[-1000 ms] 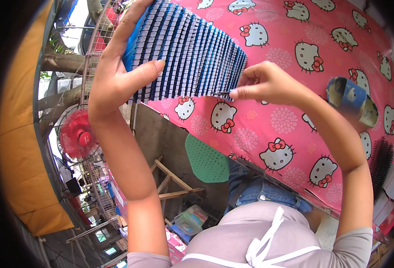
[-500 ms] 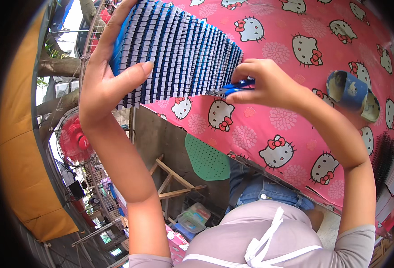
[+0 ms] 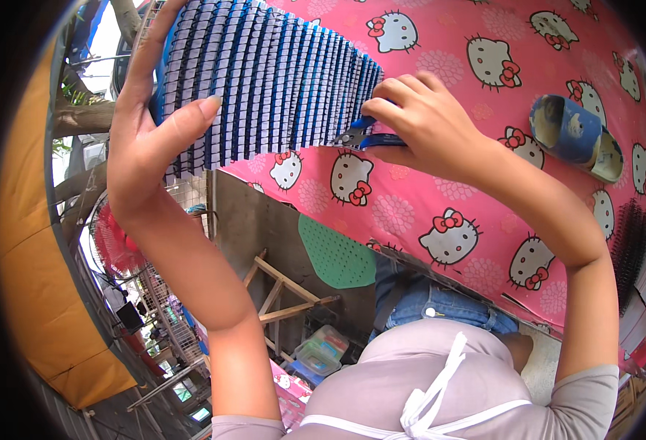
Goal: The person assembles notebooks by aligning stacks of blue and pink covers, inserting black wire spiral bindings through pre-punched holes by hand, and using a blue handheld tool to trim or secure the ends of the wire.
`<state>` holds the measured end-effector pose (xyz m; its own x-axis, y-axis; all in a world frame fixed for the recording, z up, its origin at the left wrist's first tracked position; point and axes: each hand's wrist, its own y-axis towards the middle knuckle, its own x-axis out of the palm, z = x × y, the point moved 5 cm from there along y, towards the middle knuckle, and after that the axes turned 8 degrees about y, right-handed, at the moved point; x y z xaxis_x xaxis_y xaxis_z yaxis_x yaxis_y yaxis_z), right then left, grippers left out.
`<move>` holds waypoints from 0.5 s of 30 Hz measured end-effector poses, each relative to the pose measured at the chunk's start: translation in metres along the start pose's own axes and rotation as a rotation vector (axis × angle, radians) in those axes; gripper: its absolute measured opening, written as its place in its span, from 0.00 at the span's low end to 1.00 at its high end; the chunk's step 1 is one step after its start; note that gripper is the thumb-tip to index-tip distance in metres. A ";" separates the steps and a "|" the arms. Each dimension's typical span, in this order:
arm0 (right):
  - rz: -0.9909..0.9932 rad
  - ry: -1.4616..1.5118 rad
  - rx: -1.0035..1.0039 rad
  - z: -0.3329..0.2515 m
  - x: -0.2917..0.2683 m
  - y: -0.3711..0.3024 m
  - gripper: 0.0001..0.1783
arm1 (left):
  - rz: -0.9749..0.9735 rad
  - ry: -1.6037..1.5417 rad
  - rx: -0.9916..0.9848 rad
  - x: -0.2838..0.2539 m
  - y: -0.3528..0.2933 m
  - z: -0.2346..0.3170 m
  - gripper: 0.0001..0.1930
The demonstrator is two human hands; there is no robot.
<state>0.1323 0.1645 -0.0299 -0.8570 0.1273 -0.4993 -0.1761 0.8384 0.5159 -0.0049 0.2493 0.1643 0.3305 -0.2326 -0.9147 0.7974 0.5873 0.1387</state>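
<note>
Striped panel [image 3: 264, 81] further left, top partly out of view

Inscriptions, labels and numerals: none legible.
Pink table cover [image 3: 422, 198]: printed with pale cat faces, red bows and flower motifs, pictorial as far as can be seen. Blue cylindrical object [image 3: 581, 136], at right: pale mark on the side, too small to read. Ribbed blue-and-white piece [image 3: 264, 81], held: rows of pale rectangles, any characters on them indistinct.
</note>
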 end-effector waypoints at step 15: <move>0.070 -0.022 -0.107 0.002 -0.003 -0.009 0.24 | 0.056 -0.265 0.096 0.014 -0.003 0.004 0.51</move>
<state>0.1372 0.1572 -0.0345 -0.8586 0.1962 -0.4736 -0.1673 0.7660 0.6207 -0.0008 0.2411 0.1524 0.4855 -0.4041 -0.7752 0.8144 0.5316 0.2328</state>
